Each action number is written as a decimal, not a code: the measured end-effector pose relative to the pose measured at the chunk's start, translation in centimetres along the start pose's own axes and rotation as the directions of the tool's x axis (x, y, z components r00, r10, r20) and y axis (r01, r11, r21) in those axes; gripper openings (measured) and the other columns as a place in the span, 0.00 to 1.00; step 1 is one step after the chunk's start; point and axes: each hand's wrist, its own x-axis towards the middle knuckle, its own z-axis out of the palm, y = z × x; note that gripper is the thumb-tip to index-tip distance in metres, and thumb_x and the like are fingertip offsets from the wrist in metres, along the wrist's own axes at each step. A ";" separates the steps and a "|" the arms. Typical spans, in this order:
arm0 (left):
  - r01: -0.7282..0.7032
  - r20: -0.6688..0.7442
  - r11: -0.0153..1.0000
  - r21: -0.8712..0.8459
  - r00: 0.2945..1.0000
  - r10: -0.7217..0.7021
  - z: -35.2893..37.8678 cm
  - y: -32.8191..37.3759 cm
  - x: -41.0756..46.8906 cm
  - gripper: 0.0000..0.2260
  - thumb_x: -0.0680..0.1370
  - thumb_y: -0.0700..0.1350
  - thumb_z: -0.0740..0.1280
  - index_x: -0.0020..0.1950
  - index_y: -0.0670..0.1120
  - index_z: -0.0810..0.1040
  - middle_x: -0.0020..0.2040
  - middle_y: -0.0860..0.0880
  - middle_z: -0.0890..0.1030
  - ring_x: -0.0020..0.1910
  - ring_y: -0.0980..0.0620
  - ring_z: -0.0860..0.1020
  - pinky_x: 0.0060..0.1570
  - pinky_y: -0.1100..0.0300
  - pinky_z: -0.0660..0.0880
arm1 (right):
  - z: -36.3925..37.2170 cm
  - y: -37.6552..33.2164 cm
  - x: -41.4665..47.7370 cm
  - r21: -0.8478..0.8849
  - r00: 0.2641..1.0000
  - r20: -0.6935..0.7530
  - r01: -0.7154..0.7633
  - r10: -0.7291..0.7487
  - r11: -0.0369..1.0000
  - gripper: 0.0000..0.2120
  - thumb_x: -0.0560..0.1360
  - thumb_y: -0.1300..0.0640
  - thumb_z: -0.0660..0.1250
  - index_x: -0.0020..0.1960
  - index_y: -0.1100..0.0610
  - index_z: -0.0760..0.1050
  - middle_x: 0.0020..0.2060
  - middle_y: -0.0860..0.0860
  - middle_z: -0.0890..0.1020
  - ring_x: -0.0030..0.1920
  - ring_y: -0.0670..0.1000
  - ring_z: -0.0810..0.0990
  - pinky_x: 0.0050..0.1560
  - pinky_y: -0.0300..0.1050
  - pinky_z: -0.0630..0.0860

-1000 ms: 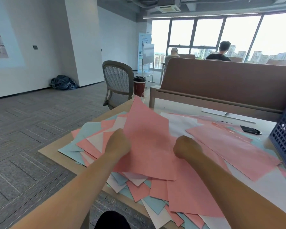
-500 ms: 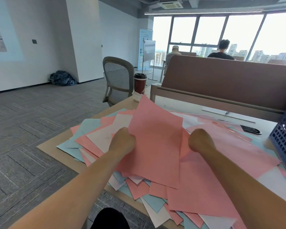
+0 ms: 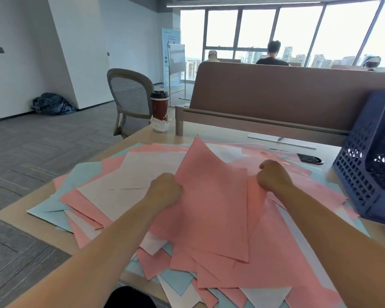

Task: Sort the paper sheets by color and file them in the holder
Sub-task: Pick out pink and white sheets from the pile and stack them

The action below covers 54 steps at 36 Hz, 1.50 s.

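Pink sheets (image 3: 211,196) we hold above the mixed pile (image 3: 131,174), left hand (image 3: 166,190) gripping their edge to separate that colour, right hand (image 3: 273,176) pinching another pink sheet (image 3: 257,203) near the blue holder (image 3: 362,181).

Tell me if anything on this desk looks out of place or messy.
The paper sheets lie in a jumbled, mixed-colour heap, and several hang over the desk's near edge, where they might slide off. A crumpled white napkin sits against the coffee cup.
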 end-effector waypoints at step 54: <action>0.092 0.120 0.923 -0.374 0.991 -0.050 1.8 6.0 -9.4 0.13 0.78 0.39 0.67 0.60 0.34 0.75 0.47 0.40 0.77 0.46 0.45 0.76 0.38 0.61 0.71 | -5.1 3.7 -10.9 0.022 0.993 0.117 -0.017 0.014 1.000 0.10 0.79 0.57 0.63 0.53 0.65 0.74 0.44 0.56 0.73 0.47 0.59 0.76 0.48 0.50 0.74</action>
